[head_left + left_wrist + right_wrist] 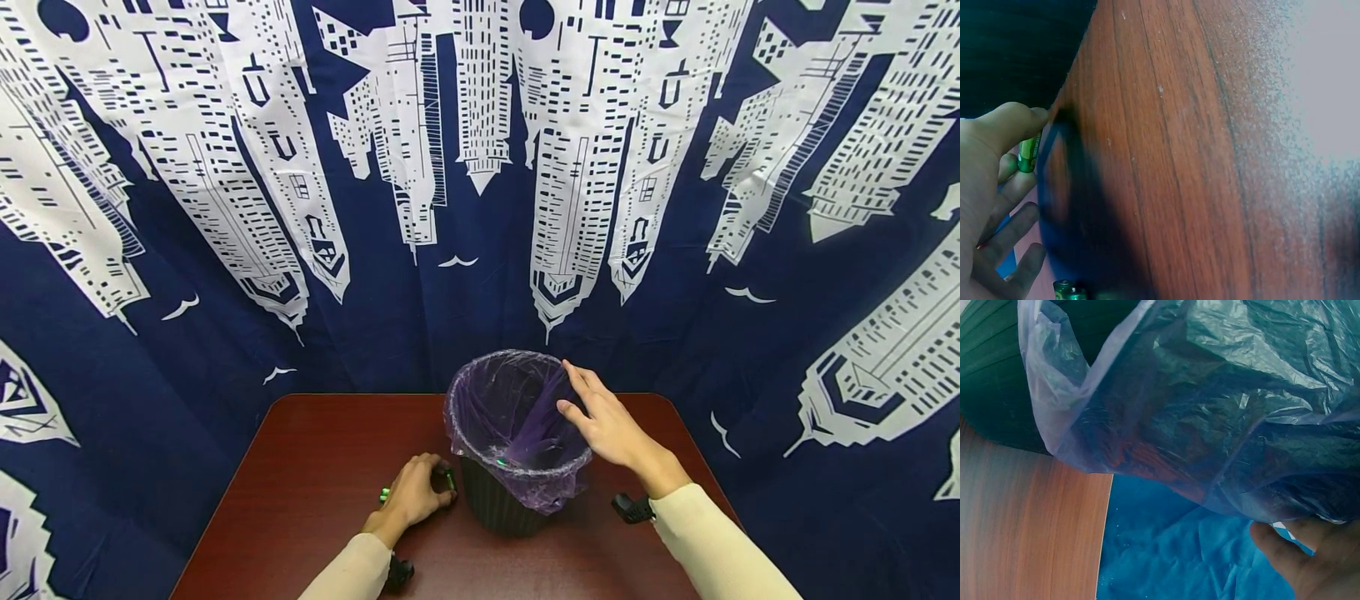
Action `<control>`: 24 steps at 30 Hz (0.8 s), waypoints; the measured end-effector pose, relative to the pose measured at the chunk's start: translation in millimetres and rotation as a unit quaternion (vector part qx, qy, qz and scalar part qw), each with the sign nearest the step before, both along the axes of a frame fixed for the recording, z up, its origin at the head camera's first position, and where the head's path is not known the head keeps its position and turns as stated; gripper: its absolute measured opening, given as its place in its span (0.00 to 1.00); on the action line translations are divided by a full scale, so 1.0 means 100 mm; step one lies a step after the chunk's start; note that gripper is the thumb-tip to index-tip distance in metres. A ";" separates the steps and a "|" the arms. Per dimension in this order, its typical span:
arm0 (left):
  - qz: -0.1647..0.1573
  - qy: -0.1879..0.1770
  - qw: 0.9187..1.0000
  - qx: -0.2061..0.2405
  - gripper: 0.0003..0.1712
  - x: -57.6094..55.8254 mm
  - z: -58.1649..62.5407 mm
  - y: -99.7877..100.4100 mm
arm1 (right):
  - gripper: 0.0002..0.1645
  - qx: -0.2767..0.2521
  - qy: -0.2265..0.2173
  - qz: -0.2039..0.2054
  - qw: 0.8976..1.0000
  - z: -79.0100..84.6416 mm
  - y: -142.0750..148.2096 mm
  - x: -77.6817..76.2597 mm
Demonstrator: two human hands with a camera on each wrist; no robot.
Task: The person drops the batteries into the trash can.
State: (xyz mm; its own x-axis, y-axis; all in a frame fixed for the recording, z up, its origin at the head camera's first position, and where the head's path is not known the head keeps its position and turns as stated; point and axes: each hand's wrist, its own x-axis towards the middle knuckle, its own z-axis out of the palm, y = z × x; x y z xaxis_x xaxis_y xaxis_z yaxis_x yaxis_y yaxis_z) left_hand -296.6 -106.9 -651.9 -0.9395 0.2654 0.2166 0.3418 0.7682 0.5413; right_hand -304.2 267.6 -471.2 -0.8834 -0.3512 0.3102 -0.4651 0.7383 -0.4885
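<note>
A dark ribbed trash bin (pixel 495 504) stands on the table, lined with a thin purple plastic bag (pixel 551 492) folded over its rim. Left of the bin, low over the table, my left hand (pixel 414 492) pinches a green battery (pixel 1029 153) between thumb and fingers. More green batteries (pixel 1069 290) lie on the table near that hand, partly hidden by it in the head view. My right hand (pixel 606 421) is at the bin's right rim, fingers extended and thumb apart, touching or very near the bag's edge. A small green spot shows at the bag's near inner side.
The reddish-brown wooden table (pixel 330 433) has rounded far corners. Directly behind it hangs a navy curtain (pixel 390 333) with white buildings printed on it. Dark wrist cameras are strapped below both hands.
</note>
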 end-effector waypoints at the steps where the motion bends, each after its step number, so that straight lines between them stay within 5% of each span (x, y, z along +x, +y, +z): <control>1: -0.001 0.001 1.000 0.005 0.25 0.01 0.00 0.00 | 0.46 -0.001 0.000 0.000 1.000 0.00 0.00 0.00; 24: 0.021 0.050 0.997 0.063 0.27 0.05 0.23 -0.16 | 0.47 -0.009 0.000 0.002 1.000 -0.02 0.02 0.00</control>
State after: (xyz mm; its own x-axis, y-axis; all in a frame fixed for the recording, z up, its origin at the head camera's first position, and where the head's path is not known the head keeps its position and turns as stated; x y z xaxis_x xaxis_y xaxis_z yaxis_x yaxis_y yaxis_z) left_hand -291.5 -123.4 -629.4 -0.9217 0.1904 0.3379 0.3667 0.7113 0.5997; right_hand -303.9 269.1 -472.8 -0.8825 -0.3489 0.3155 -0.4672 0.7282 -0.5015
